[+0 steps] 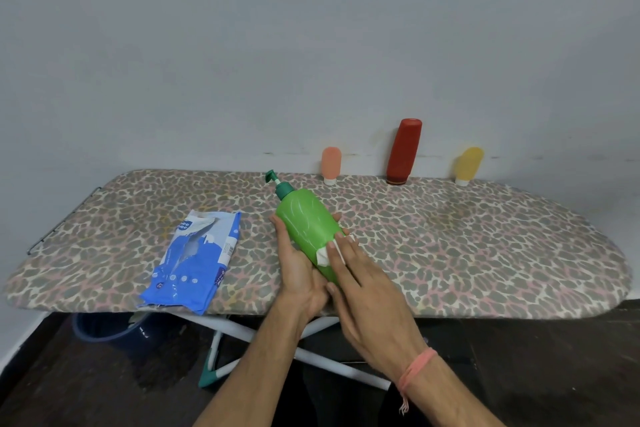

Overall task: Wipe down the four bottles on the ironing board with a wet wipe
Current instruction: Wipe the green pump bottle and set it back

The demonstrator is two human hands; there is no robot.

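My left hand (300,274) cradles a green pump bottle (304,218) from below, tilted with its dark green pump pointing up and away. My right hand (360,291) presses a white wet wipe (323,255) flat against the bottle's lower side with its fingers. Three other bottles stand cap-down along the far edge of the ironing board (467,246), against the wall: a small peach one (331,165), a tall red one (403,151) and a small yellow one (468,166).
A blue and white wet-wipe pack (194,262) lies on the board's left part, its flap torn open. Below the board are its white crossed legs (263,340), a dark blue bucket (104,328) and dark floor. A grey wall stands right behind.
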